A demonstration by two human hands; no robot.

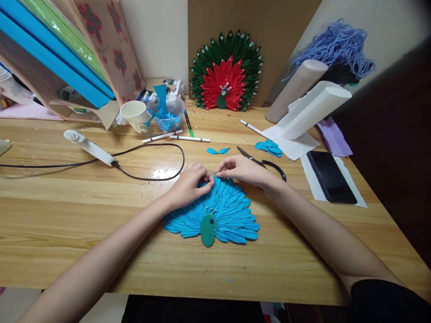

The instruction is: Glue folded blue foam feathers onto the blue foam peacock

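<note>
A blue peacock craft (232, 215) lies flat on the table in front of me, its tail made of layered petal-shaped pieces. Its green body (207, 231) has a blue eye and a small crest of pins or beads. At the tail's top edge, my left hand (190, 186) is closed, thumb and fingers pinching the blue pieces. Right beside it, my right hand (239, 169) pinches the same edge, fingertips nearly touching the left ones. What exactly lies between the fingertips is too small to tell. Two loose blue petals (213, 151) lie just beyond my hands.
Black scissors (259, 161) lie partly behind my right wrist, near a pile of blue petals (268, 147). A white glue gun (89, 147) with a looping cord is at left. Markers, a paper cup (135, 115) and a plastic tub (167, 114) stand behind; a phone (332, 176) lies right.
</note>
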